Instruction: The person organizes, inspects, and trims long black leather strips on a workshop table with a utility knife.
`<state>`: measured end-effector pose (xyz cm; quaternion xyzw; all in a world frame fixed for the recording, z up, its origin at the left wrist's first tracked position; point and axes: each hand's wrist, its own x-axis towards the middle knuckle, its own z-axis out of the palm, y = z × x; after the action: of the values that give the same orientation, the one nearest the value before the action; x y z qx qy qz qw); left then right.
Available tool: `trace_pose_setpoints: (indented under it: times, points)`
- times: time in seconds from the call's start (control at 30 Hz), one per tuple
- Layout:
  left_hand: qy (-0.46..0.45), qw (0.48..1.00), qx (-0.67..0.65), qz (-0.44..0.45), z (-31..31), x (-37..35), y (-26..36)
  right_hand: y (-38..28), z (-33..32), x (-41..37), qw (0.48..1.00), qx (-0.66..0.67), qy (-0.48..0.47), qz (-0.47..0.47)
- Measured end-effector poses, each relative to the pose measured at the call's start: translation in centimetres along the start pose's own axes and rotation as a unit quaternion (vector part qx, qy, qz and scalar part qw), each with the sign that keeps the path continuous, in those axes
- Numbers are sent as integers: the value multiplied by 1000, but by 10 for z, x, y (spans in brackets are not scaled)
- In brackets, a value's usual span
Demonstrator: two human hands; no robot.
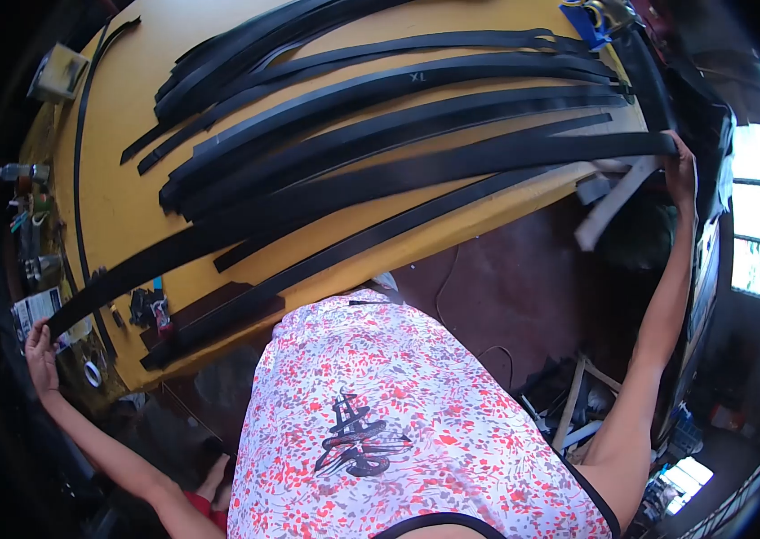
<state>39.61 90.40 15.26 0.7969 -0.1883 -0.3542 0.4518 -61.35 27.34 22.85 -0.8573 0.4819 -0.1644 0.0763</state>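
A long black strip, which looks like leather, is stretched across the yellow table between my two hands. At the far left, my left hand grips one end with fingers and thumb. My right hand pinches the other end past the table's right corner. Beneath and in front of it another dark strip lies near the table's front edge. Behind it rest several stacks of similar strips, one with a light mark on it.
Along the left edge are a roll of tape, small containers and a box. A thin black strip runs down that side. Pale scraps hang off the right corner. A blue object stands at the back right.
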Motion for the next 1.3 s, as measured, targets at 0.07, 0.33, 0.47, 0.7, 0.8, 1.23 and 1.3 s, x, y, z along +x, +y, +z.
trace_pose_setpoints:
  times: [0.07,0.33,0.47,0.7,0.8,1.23,1.3]
  points:
    - [11,998,15,-62,7,-21,-24,13,12,-3,999,20,-24,12]
    - [67,986,26,-153,101,-82,-74,148,45,11,929,-278,-73,-232]
    - [101,975,15,-200,114,-93,-112,169,52,10,938,-296,-126,-133]
    - [113,970,29,-215,160,-100,-167,186,62,8,919,-328,-205,-80]
    - [111,969,42,-218,174,-96,-182,161,65,10,882,-401,-220,-114]
    - [185,963,83,-179,198,-84,-211,195,142,15,853,-436,-262,-120]
    - [186,960,85,-190,201,-83,-209,183,162,8,847,-433,-289,-109]
